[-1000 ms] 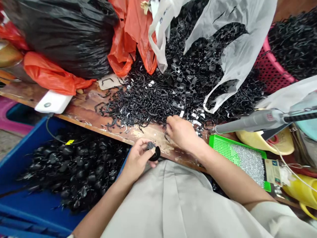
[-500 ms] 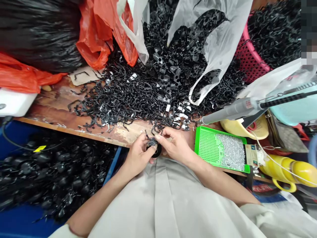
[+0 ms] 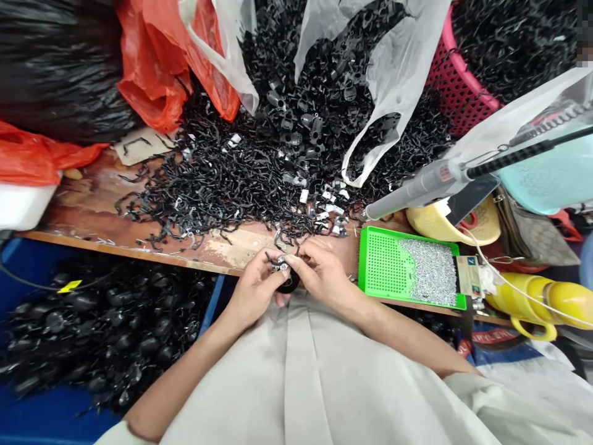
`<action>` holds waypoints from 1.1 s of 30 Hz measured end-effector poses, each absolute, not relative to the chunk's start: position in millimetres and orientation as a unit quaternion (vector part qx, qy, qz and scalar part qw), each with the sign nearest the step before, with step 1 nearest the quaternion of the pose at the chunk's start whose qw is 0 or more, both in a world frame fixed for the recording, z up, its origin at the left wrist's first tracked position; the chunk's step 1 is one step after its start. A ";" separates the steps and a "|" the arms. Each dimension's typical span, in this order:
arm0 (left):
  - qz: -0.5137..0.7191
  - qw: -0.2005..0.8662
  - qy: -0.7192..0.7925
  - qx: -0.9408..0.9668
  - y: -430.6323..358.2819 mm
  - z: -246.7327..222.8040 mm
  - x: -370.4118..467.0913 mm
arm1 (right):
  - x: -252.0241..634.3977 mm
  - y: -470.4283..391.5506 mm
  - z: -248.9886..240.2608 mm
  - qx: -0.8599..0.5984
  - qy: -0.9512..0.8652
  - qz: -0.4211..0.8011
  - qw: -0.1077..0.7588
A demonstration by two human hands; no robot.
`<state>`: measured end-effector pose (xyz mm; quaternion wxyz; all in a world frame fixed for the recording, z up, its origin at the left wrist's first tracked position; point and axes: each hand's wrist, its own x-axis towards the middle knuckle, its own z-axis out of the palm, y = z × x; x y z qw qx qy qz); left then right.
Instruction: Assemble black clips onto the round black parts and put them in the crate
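Close to my body, at the table's front edge, my left hand [image 3: 257,285] is closed around a small round black plastic part [image 3: 290,283]. Pale or metallic bits show on top of that part, too small to name. My right hand [image 3: 320,272] meets it from the other side, thumb and fingers pinched against the part's upper end. A thin black strip [image 3: 298,248] sticks up by the right fingertips; whether it is separate from the round part I cannot tell. Just beyond both hands lies a large heap of thin black plastic pieces [image 3: 222,179].
A green tray [image 3: 364,262] of small silvery pieces stands right of my hands. A grey electric screwdriver [image 3: 412,191] hangs above it. A blue bin [image 3: 28,408] of black parts is at lower left. White [image 3: 393,74] and red bags [image 3: 152,74] lie across the heap.
My right fingers have moved slightly left, closer over the black part. The view has shifted a little, so the surroundings sit further left and slightly higher.
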<state>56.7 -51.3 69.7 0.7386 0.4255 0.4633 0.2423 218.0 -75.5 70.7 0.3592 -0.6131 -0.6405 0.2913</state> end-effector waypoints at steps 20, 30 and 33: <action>0.247 0.709 0.507 0.423 -59.8 58.8 45.7 | 221.8 -83.7 62.7 -0.590 -0.584 0.459 0.316; 0.248 0.699 0.514 0.430 -22.8 69.1 50.3 | 239.4 -64.4 74.6 -0.575 -0.760 0.259 0.162; 0.324 0.676 0.522 0.408 -17.7 69.9 45.8 | 236.7 -68.8 75.5 -0.574 -0.763 0.267 0.130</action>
